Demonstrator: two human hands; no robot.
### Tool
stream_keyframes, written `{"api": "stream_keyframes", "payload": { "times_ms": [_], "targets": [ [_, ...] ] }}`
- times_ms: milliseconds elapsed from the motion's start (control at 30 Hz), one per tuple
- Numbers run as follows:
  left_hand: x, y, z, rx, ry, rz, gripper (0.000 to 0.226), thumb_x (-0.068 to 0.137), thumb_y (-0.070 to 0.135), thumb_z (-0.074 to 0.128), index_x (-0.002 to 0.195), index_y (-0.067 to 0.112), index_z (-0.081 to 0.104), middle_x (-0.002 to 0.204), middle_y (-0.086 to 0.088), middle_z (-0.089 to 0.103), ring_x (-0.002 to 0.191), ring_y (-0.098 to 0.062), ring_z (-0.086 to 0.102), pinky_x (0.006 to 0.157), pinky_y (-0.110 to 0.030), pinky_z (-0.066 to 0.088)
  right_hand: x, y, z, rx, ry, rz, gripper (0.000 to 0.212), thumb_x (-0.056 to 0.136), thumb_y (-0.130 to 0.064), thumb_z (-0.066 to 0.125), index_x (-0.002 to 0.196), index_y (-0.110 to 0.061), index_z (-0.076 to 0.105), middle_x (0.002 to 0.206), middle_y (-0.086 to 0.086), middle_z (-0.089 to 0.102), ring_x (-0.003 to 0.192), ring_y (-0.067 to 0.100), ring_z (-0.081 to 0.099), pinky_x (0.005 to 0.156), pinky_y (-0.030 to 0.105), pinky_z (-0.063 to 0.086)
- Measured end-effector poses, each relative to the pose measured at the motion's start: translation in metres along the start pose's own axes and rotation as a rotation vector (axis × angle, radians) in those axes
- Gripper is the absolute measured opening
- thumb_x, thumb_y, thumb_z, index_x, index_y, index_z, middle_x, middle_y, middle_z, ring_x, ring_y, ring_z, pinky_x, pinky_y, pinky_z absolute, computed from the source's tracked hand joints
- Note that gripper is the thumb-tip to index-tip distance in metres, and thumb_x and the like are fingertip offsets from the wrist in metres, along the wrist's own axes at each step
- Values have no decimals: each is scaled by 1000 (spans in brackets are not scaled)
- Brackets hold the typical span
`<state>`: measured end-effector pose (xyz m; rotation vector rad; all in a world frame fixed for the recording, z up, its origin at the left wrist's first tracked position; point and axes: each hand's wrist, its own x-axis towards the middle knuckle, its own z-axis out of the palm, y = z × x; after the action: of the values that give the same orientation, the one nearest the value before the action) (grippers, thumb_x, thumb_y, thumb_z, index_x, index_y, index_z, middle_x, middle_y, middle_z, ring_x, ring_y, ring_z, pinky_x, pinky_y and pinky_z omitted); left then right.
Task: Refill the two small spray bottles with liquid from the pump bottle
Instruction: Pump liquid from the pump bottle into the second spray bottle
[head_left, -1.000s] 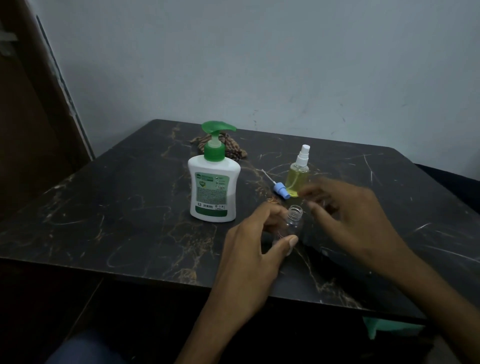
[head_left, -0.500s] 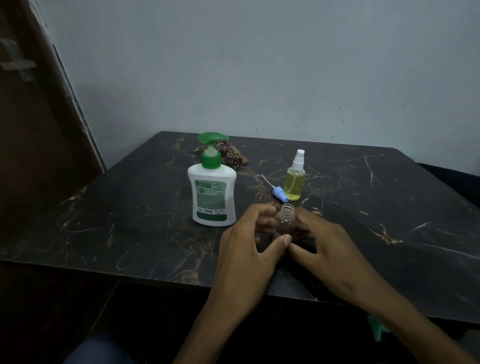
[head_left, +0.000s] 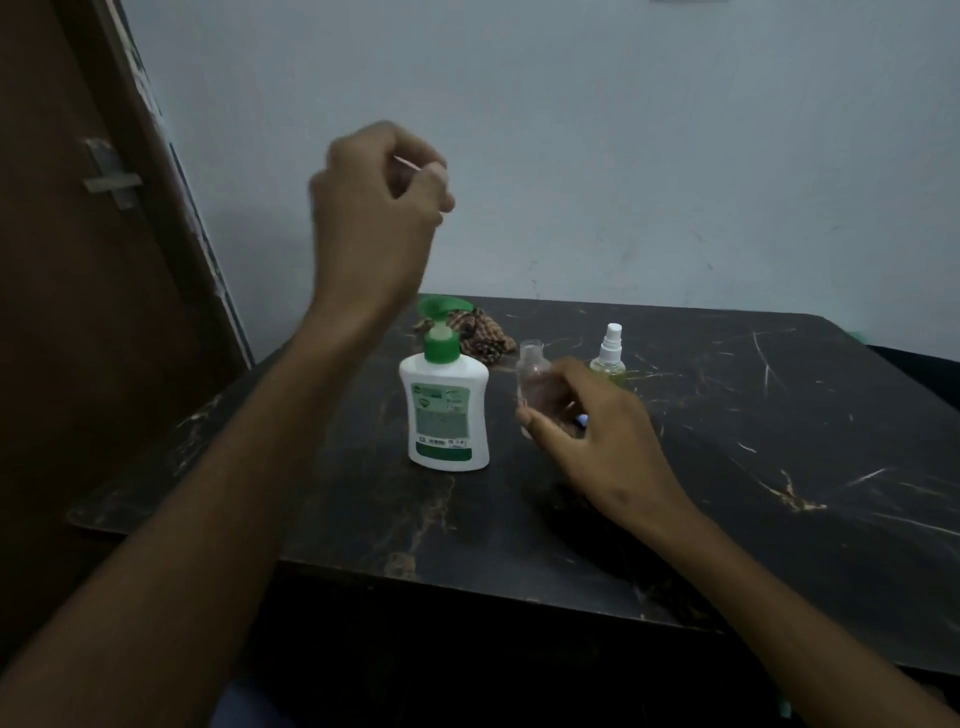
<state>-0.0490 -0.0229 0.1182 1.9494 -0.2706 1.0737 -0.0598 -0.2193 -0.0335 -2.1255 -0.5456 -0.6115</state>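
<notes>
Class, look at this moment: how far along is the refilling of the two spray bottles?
Done: the capped spray bottle holds yellow liquid. In hand: the right hand holds the uncapped clear bottle beside the pump bottle; the left hand is raised above the pump. Left: pumping liquid in and recapping it.

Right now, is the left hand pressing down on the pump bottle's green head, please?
No, the left hand is raised well above the pump bottle, with clear space between them.
</notes>
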Motion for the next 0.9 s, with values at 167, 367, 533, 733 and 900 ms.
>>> {"api": "stream_keyframes", "payload": {
  "times_ms": [167, 367, 533, 733, 900],
  "targets": [
    [32, -42, 40, 252, -327, -258, 23, 85, 28, 57, 93, 17, 76, 88, -1, 79, 88, -25, 76, 90, -46, 63, 18, 1, 19, 12, 146, -89, 22, 93, -32, 73, 113, -26, 65, 95, -19, 63, 90, 1, 59, 73, 14, 45],
    [41, -55, 52, 340, -418, -376, 35, 74, 20, 47, 98, 12, 72, 87, -6, 78, 86, -26, 75, 88, -47, 63, 15, 3, 27, -12, 144, -147, 36, 94, -35, 72, 126, -23, 63, 109, -14, 62, 96, 4, 57, 82, 20, 49],
    [39, -66, 57, 404, -459, -405, 47, 65, 25, 44, 101, 12, 71, 97, -10, 76, 89, -32, 74, 88, -50, 63, 16, 1, 28, 14, 113, -172, 43, 95, -36, 71, 133, -19, 62, 117, -9, 66, 98, -3, 58, 83, 7, 45],
    [39, -66, 60, 461, -401, -339, 30, 81, 25, 51, 100, 13, 71, 94, -8, 75, 87, -29, 73, 86, -49, 62, 20, 4, 28, -27, 141, -190, 44, 95, -35, 72, 136, -22, 62, 114, -7, 66, 95, 0, 58, 83, 8, 46],
    [39, -66, 63, 481, -388, -284, 25, 86, 24, 54, 99, 12, 72, 92, -7, 75, 86, -28, 72, 87, -49, 62, 21, 4, 28, -34, 156, -197, 44, 94, -36, 72, 135, -22, 64, 110, -6, 64, 94, -4, 54, 84, 4, 41]
  ]
}}
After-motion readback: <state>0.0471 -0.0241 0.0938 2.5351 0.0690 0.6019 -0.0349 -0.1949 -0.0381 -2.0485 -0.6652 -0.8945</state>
